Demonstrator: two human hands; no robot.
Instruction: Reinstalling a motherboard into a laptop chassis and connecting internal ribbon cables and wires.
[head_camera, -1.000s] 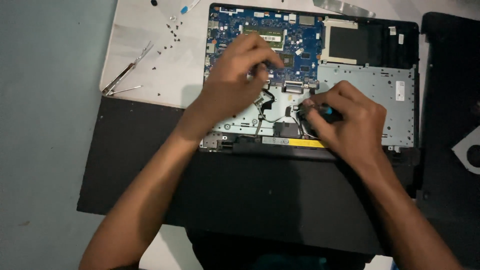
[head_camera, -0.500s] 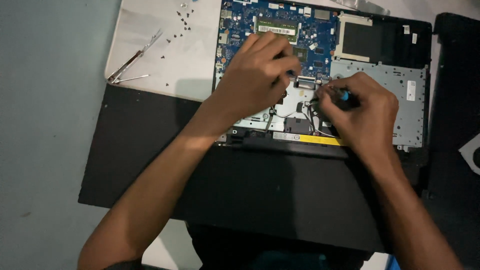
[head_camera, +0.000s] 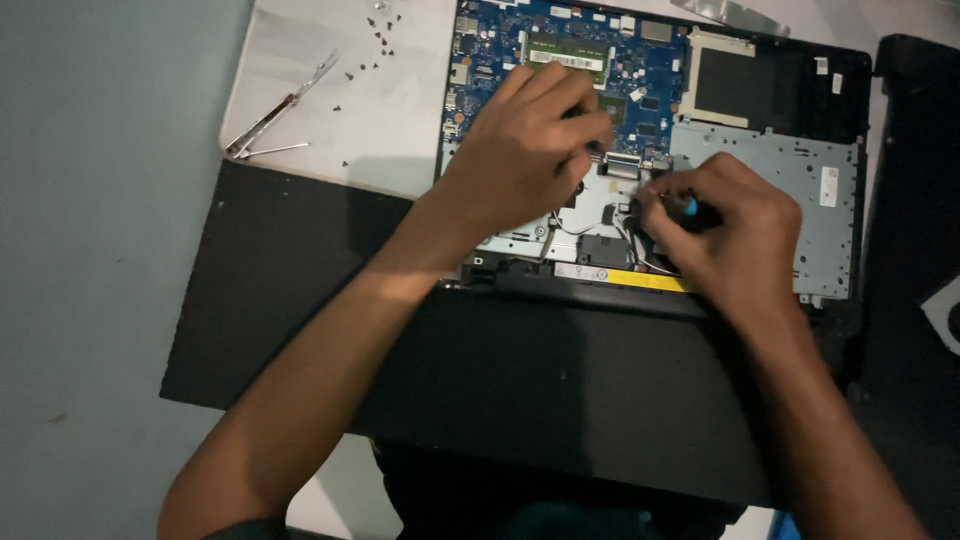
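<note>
An opened laptop base (head_camera: 830, 130) lies in front of me, its blue circuit board (head_camera: 500, 45) and silver metal plate (head_camera: 770, 170) exposed. My left hand (head_camera: 525, 150) rests curled on the board's lower part, fingers pressing near a small connector; I cannot tell whether it holds anything. My right hand (head_camera: 735, 235) is closed around a small screwdriver with a blue handle (head_camera: 690, 207), its tip down among thin wires near the yellow strip (head_camera: 640, 280) at the base's front edge.
The laptop's black lid (head_camera: 300, 290) lies flat toward me. Metal tweezers (head_camera: 280, 105) and several tiny loose screws (head_camera: 385, 35) sit on the white surface at the upper left. Another black panel (head_camera: 915, 200) lies at the right. A grey floor fills the left.
The view has shifted, so the laptop sits higher and further right in frame. Both hands stay at the same spot on the board; the right hand's fingers have turned slightly around the screwdriver.
</note>
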